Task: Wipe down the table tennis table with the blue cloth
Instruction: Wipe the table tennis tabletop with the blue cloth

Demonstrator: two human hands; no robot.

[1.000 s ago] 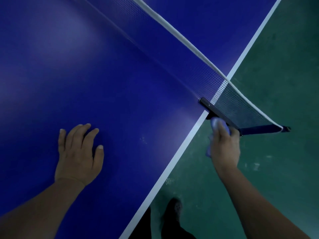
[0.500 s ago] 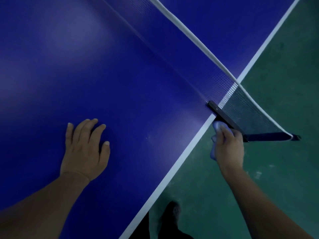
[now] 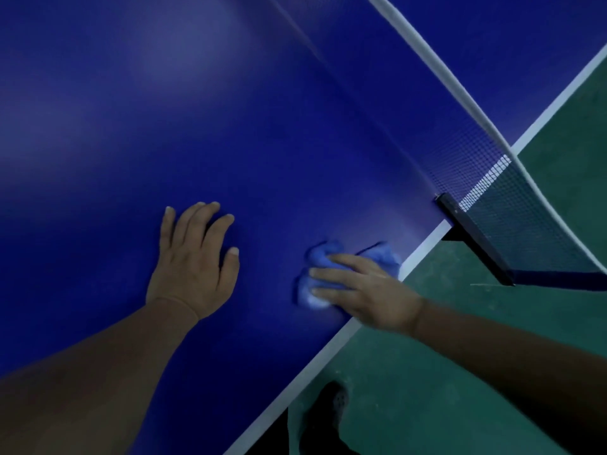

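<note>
The blue table tennis table (image 3: 164, 110) fills the left and middle of the head view, with a white edge line running diagonally. A crumpled light-blue cloth (image 3: 320, 257) lies on the table close to that edge. My right hand (image 3: 364, 290) presses flat on the cloth, fingers straight and pointing left, covering its middle. My left hand (image 3: 193, 261) rests flat on the bare table surface to the left of the cloth, fingers spread and apart from it.
The net (image 3: 492, 178) with its white top band crosses the table at the upper right. Its black clamp post (image 3: 473, 238) juts over the table edge just right of the cloth. Green floor (image 3: 492, 356) lies beyond the edge, with my dark shoe (image 3: 328, 412) below.
My right hand has brought the cloth from beside the net clamp, off the table edge, onto the table surface to the left. My left hand stays flat on the table.
</note>
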